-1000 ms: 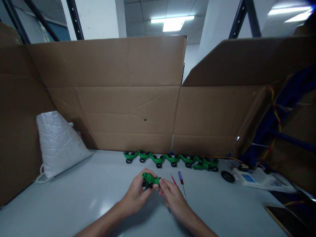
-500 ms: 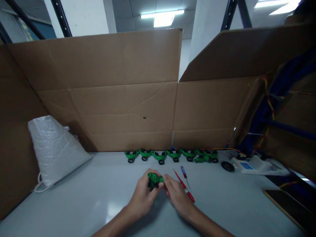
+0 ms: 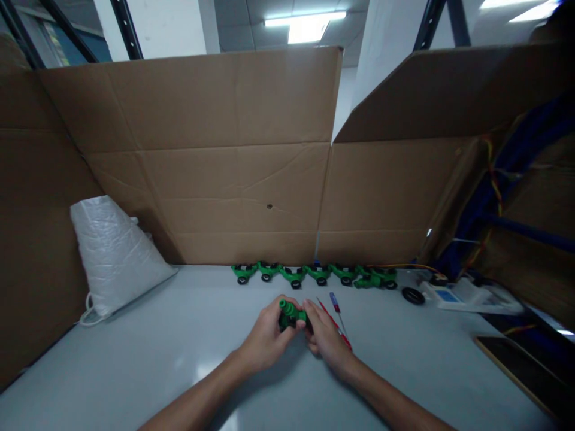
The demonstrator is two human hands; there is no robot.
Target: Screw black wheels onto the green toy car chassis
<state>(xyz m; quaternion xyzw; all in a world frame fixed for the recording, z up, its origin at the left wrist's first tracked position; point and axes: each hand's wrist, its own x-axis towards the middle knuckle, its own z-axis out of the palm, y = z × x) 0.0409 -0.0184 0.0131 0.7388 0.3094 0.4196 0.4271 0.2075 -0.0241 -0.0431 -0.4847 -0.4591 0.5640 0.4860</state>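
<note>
A tall wall of brown corrugated cardboard sheets [image 3: 233,161] stands upright along the back and sides of a pale grey desk [image 3: 135,359]. At the left, a crinkled white plastic bag [image 3: 112,257] leans against the cardboard, with its drawstring loop lying on the desk. Along the foot of the back wall runs a row of small green plastic toy cars with black wheels [image 3: 314,274], set end to end, with a loose black wheel [image 3: 412,295] just to the right of the row. Near the middle of the desk, the left hand [image 3: 265,338] and the right hand [image 3: 327,338] meet around one more green plastic toy car [image 3: 291,313], held just above the surface; both hands have their grip closed on it, left fingers curled over its near side, right fingertips pressed to its right end. Beside the right hand lie a thin red-handled screwdriver [image 3: 335,326] and a small blue-and-red-handled screwdriver [image 3: 335,303].
</note>
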